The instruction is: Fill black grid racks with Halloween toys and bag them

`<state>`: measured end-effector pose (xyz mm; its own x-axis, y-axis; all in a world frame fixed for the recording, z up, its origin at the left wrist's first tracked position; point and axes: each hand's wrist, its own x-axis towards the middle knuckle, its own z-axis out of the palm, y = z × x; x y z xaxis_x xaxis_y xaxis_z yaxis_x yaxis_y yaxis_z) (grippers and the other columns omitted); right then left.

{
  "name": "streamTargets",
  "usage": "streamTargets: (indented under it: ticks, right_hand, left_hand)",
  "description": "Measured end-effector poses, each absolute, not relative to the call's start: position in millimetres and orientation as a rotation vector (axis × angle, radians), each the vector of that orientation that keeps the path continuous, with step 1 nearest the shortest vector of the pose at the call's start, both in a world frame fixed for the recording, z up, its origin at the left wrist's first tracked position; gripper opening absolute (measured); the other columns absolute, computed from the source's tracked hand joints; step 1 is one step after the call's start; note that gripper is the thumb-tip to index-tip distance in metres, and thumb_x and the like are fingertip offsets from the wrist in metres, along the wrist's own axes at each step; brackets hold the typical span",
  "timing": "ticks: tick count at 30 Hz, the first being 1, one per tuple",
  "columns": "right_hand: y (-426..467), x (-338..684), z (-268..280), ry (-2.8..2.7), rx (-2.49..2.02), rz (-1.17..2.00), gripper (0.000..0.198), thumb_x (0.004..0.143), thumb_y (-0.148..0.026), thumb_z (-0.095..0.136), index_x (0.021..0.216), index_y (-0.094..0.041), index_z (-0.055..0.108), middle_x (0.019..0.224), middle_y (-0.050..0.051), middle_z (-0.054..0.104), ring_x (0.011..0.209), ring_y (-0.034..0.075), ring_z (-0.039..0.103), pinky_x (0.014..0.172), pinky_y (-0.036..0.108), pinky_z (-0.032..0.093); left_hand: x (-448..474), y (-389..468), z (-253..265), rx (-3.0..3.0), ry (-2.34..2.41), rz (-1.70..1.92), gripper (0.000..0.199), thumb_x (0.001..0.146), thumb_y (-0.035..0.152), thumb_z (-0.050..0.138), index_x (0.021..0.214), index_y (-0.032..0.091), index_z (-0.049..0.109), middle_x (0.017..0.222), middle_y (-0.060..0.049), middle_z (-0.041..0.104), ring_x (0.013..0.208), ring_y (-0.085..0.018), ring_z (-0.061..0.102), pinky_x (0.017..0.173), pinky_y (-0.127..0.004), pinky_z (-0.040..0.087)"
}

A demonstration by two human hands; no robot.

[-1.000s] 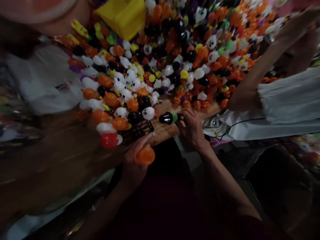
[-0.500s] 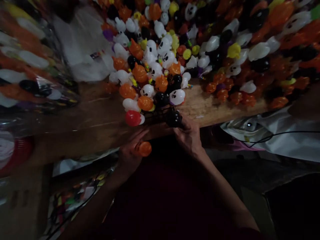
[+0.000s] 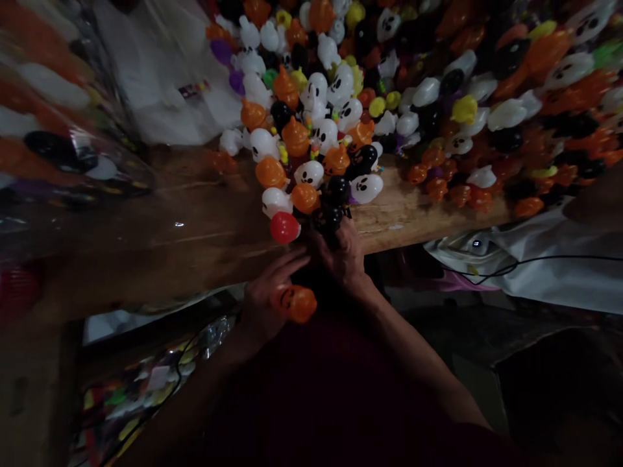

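An orange jack-o'-lantern toy (image 3: pixel 302 303) with a black drawn mouth is held in my left hand (image 3: pixel 265 292), below the table edge. That hand's forefingers reach out straight toward the pile. My right hand (image 3: pixel 346 259) is closed at the table's front edge, its fingertips against a black toy head (image 3: pixel 328 219); part of the grip is hidden. Close by on the left lies a red toy head with a white part (image 3: pixel 283 228). Just behind are a white skull-faced toy (image 3: pixel 367 188) and an orange pumpkin toy (image 3: pixel 305 198).
Many white, orange, black and yellow Halloween toys cover the wooden table (image 3: pixel 204 227) at the back and right. A clear plastic bag (image 3: pixel 111 130) of similar toys stands left, beside a white sack (image 3: pixel 170 78). White cloth with a black cable (image 3: pixel 549 258) hangs at right.
My right hand has moved slightly left with the black toy, now close against the front of the pile. My left hand, still with the pumpkin toy, appears farther right; the view has shifted too.
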<state>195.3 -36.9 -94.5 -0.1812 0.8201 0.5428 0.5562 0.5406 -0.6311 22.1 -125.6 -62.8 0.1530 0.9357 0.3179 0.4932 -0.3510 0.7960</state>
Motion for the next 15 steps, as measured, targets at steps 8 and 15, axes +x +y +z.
streamTargets:
  ticks: [8, 15]
  right_hand:
    - [-36.9, 201.9, -89.1, -2.039, -1.076, 0.456, 0.018, 0.098, -0.026, 0.044, 0.084, -0.022, 0.056, 0.081, 0.007, 0.061, 0.079, 0.021, 0.057, 0.073, 0.036, 0.049]
    - [-37.1, 187.0, -110.9, -2.218, -1.227, 0.525, 0.008, 0.088, -0.018, 0.055, 0.083, -0.02, 0.062, 0.089, 0.009, 0.067, 0.087, 0.022, 0.06, 0.082, 0.037, 0.052]
  left_hand:
    - [39.0, -113.6, -43.7, 2.026, 1.19, 1.355, 0.041, 0.1, 0.006, 0.048, 0.134, 0.024, 0.063, 0.137, -0.005, 0.067, 0.107, -0.011, 0.071, 0.092, -0.019, 0.059]
    - [48.2, -110.8, -52.7, 1.92, 1.081, 1.124, 0.042, 0.109, 0.028, 0.03, 0.135, 0.024, 0.062, 0.137, -0.007, 0.066, 0.1, -0.011, 0.071, 0.082, -0.016, 0.056]
